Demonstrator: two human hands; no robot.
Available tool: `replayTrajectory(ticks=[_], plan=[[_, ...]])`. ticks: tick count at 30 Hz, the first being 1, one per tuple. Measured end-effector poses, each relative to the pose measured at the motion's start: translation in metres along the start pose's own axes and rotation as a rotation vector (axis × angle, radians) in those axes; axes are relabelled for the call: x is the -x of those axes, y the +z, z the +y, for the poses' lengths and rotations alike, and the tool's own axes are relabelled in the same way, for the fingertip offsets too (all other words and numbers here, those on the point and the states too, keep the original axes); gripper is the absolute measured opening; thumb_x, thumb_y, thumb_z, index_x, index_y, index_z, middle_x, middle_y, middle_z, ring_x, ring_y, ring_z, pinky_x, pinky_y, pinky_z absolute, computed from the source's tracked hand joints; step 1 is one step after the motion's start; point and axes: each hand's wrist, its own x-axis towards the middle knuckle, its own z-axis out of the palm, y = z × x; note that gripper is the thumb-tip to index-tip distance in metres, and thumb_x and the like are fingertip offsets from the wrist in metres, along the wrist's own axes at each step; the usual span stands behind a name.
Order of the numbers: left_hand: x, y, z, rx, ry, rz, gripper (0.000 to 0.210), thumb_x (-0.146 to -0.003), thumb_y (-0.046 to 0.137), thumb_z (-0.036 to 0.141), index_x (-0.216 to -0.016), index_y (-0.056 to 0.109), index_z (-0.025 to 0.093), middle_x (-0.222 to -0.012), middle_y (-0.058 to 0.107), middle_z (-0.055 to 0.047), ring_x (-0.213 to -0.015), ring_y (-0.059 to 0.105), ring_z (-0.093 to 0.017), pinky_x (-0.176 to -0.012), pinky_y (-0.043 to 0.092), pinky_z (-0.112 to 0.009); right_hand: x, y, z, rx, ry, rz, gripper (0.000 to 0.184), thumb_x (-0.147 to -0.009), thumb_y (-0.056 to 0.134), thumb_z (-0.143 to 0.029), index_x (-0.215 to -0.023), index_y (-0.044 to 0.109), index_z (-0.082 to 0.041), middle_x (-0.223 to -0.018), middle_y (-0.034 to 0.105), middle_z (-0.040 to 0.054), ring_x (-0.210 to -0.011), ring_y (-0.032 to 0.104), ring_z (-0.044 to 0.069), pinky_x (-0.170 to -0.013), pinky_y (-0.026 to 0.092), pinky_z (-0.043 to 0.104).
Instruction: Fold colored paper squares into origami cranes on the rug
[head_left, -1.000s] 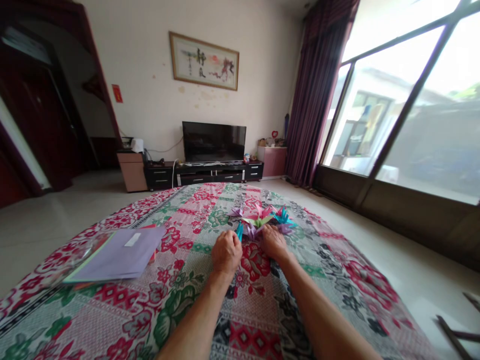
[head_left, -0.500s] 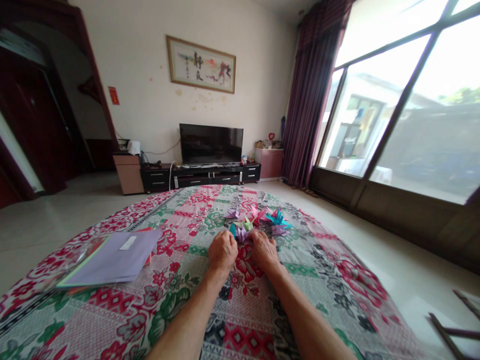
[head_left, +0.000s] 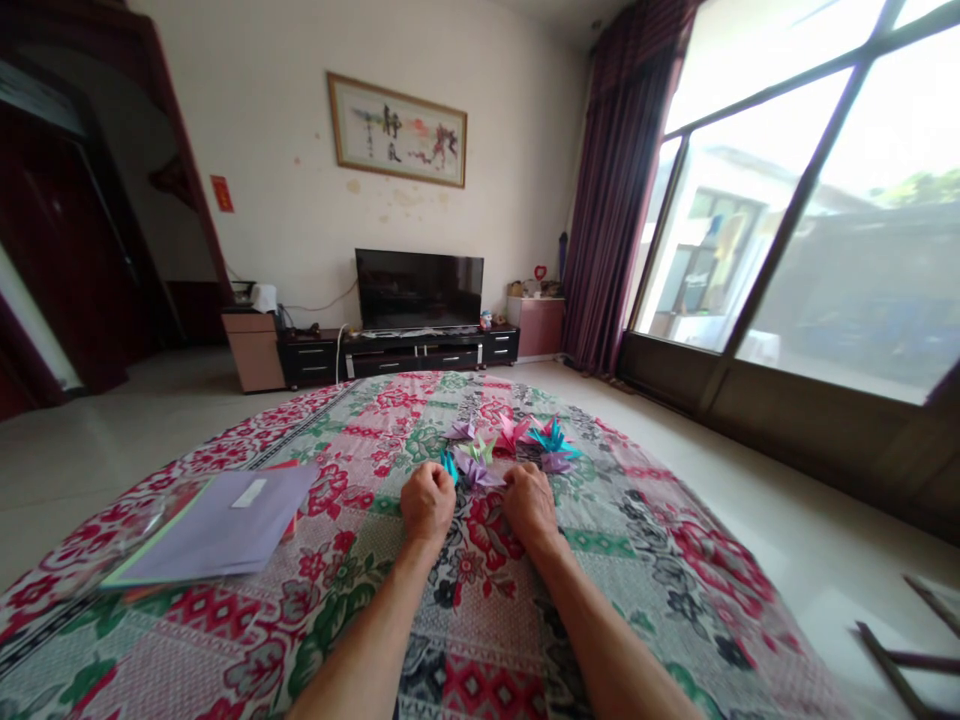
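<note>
Blue folded paper [head_left: 449, 465], partly hidden
My left hand [head_left: 428, 502] pinches it at one o'clock; my curled right hand [head_left: 531, 506] has purple folded paper [head_left: 475, 471] at ten, whether gripped I cannot tell.

A flowered cloth [head_left: 622, 610] in red, green, grey and black covers the round-edged table. Against the far wall [head_left: 517, 150], a dark-screened television [head_left: 418, 290] stands on a low black cabinet [head_left: 311, 360], a small figurine [head_left: 486, 320] beside it. A pinkish cupboard [head_left: 540, 330] to the right bears a red heart-shaped ornament [head_left: 540, 272]; another pinkish unit [head_left: 255, 352] stands at the left end. Above hangs a gold-framed picture [head_left: 397, 130] with dark characters, and a small red sign [head_left: 223, 194] is further left. A purple curtain [head_left: 611, 190] hangs beside large bright windows [head_left: 862, 240]. Pale floor [head_left: 825, 540] shows at the right, where a dark frame [head_left: 930, 661] is partly cut off.
</note>
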Motion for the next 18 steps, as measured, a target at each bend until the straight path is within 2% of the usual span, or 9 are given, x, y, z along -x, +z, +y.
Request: replayTrajectory(ticks=[3, 6, 10, 14, 18], plan=[[-0.001, 0.000, -0.003, 0.046, -0.037, 0.016, 0.017, -0.079, 0.046, 0.021, -0.075, 0.062, 0.018, -0.074, 0.069, -0.006, -0.070, 0.062, -0.017, -0.066, 0.039, -0.024, -0.001, 0.001, -0.002, -0.053, -0.014, 0.023, 0.033, -0.077, 0.040, -0.009, -0.096, 0.065, -0.017, -0.102, 0.060, 0.0101, -0.095, 0.054, 0.021, -0.081, 0.038, 0.027], [-0.001, 0.001, -0.002, 0.065, -0.023, 0.025, 0.017, -0.079, 0.046, 0.021, -0.076, 0.062, 0.017, -0.075, 0.069, -0.006, -0.072, 0.062, -0.017, -0.068, 0.040, -0.024, 0.000, 0.000, -0.008, -0.166, -0.029, 0.049, 0.042, -0.069, 0.043, -0.006, -0.106, 0.059, -0.016, -0.106, 0.060, 0.0097, -0.098, 0.055, 0.020, -0.084, 0.038, 0.025], [0.001, 0.001, -0.001, 0.071, 0.012, 0.023, 0.017, -0.079, 0.045, 0.020, -0.074, 0.061, 0.017, -0.074, 0.068, -0.006, -0.071, 0.061, -0.016, -0.068, 0.040, -0.024, -0.001, -0.004, -0.011, -0.372, 0.002, 0.022, 0.050, -0.066, 0.044, -0.010, -0.116, 0.051, -0.014, -0.102, 0.063, 0.0082, -0.089, 0.059, 0.018, -0.081, 0.042, 0.025], [0.001, 0.001, -0.002, 0.101, -0.025, 0.028, 0.017, -0.078, 0.045, 0.021, -0.073, 0.061, 0.018, -0.073, 0.068, -0.005, -0.070, 0.061, -0.016, -0.067, 0.040, -0.024, -0.016, -0.005, -0.001, -0.491, 0.117, 0.065, 0.043, -0.070, 0.034, -0.012, -0.104, 0.060, -0.014, -0.101, 0.066, 0.0074, -0.094, 0.059, 0.017, -0.084, 0.042, 0.026], [0.001, -0.001, -0.002, 0.115, -0.057, 0.032, 0.017, -0.078, 0.046, 0.021, -0.072, 0.061, 0.018, -0.073, 0.068, -0.005, -0.071, 0.062, -0.017, -0.068, 0.040, -0.024, -0.037, 0.002, 0.009, -0.495, 0.168, 0.037, 0.045, -0.073, 0.033, -0.019, -0.108, 0.061, -0.014, -0.088, 0.068, 0.0058, -0.082, 0.062, 0.018, -0.074, 0.046, 0.027]])
